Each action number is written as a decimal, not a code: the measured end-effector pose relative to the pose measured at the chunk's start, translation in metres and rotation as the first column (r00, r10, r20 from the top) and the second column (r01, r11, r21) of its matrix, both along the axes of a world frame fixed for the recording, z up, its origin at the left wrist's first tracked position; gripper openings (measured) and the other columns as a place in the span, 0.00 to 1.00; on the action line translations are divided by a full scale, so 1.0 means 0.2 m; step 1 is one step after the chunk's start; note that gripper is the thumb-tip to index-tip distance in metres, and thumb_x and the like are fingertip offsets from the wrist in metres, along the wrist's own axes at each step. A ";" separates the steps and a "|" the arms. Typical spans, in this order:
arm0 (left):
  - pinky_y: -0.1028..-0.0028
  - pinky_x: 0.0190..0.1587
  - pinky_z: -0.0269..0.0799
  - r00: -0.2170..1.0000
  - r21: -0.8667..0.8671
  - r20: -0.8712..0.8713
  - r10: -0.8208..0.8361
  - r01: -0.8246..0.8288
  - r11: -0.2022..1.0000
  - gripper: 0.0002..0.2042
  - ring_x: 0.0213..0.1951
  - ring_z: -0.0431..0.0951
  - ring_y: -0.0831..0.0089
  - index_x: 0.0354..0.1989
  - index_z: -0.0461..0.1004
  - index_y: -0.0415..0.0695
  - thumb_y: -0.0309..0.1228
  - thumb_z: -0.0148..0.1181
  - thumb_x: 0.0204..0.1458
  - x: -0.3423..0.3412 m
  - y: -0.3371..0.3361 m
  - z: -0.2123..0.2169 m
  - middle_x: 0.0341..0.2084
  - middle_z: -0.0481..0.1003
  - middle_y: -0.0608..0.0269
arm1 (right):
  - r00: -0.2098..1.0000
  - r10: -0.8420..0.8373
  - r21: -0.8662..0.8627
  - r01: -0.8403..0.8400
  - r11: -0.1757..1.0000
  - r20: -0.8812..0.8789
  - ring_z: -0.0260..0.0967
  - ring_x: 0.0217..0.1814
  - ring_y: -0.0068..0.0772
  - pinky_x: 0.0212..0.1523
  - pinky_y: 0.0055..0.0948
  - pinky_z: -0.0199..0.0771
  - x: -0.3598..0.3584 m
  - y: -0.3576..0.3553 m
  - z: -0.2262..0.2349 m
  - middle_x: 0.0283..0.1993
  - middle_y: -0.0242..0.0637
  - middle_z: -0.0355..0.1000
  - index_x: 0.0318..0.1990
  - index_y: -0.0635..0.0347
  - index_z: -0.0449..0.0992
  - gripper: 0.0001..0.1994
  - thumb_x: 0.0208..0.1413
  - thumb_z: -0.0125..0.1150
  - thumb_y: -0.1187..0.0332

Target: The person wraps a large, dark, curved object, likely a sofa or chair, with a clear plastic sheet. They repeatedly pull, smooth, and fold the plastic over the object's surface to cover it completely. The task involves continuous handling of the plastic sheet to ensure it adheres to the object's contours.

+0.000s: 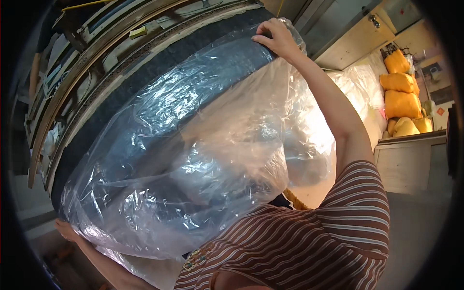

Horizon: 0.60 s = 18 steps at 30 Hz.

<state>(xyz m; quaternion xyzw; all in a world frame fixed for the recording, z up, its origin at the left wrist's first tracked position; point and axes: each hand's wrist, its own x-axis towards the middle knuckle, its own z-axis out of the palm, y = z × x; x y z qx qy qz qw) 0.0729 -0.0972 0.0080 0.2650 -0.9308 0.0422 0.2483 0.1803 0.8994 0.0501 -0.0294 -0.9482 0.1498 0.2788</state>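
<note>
A large clear plastic sheet (198, 166) spreads in wrinkles in front of me, its far part over a long dark surface (159, 63) and its near part falling toward my body. At the far right end of the dark surface, my right hand (278, 39) is closed in a pinch on the sheet's edge, thumb against forefinger. My left hand (67, 231) is at the sheet's lower left corner, closed on its edge; most of its fingers are small and partly hidden.
Behind the dark surface runs a machine frame with curved-looking rails (92, 53) and a small yellow block (137, 33). More bunched plastic (360, 89) lies at the right. Beyond it, several orange bundles (402, 104) are stacked near a pale cabinet (403, 166).
</note>
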 end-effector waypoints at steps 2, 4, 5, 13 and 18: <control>0.55 0.48 0.66 0.999 0.076 -0.038 -0.023 0.026 0.997 0.21 0.47 0.72 0.48 0.48 0.69 0.46 0.47 0.37 0.60 0.00 0.08 -0.04 0.46 0.73 0.52 | 0.997 0.040 -0.148 -0.030 0.989 0.067 0.65 0.37 0.29 0.39 0.26 0.66 0.02 0.01 0.00 0.35 0.32 0.65 0.35 0.57 0.73 0.16 0.44 0.71 0.59; 0.55 0.48 0.65 0.997 0.101 -0.076 -0.023 0.031 0.994 0.21 0.47 0.72 0.47 0.48 0.69 0.46 0.47 0.37 0.60 0.01 0.16 -0.02 0.46 0.73 0.52 | 0.995 0.067 -0.184 -0.052 0.982 0.080 0.64 0.38 0.29 0.40 0.27 0.65 0.03 -0.01 0.01 0.34 0.31 0.66 0.32 0.56 0.75 0.15 0.43 0.71 0.58; 0.55 0.48 0.65 0.996 0.098 -0.084 -0.018 0.027 0.995 0.21 0.47 0.72 0.46 0.48 0.69 0.46 0.48 0.36 0.61 0.02 0.20 -0.03 0.46 0.73 0.52 | 0.995 0.067 -0.137 -0.057 0.989 0.072 0.64 0.39 0.30 0.42 0.28 0.65 0.03 -0.02 0.02 0.33 0.31 0.67 0.30 0.55 0.76 0.15 0.43 0.70 0.56; 0.65 0.49 0.68 0.917 0.188 -0.326 -0.232 0.303 0.934 0.20 0.45 0.75 0.59 0.46 0.72 0.34 0.41 0.47 0.60 0.08 -0.17 0.08 0.42 0.75 0.49 | 0.945 0.291 -0.588 -0.151 0.794 0.150 0.60 0.31 0.15 0.34 0.17 0.61 -0.09 -0.12 0.08 0.27 0.21 0.66 0.31 0.59 0.73 0.11 0.49 0.67 0.62; 0.70 0.52 0.67 0.888 0.493 -0.429 -0.162 0.381 0.782 0.20 0.49 0.73 0.66 0.50 0.72 0.34 0.41 0.49 0.60 0.28 -0.20 0.26 0.47 0.74 0.54 | 0.993 0.109 -0.350 -0.084 0.933 0.051 0.70 0.30 0.28 0.35 0.28 0.68 -0.15 -0.18 -0.01 0.26 0.30 0.73 0.30 0.56 0.75 0.12 0.46 0.64 0.58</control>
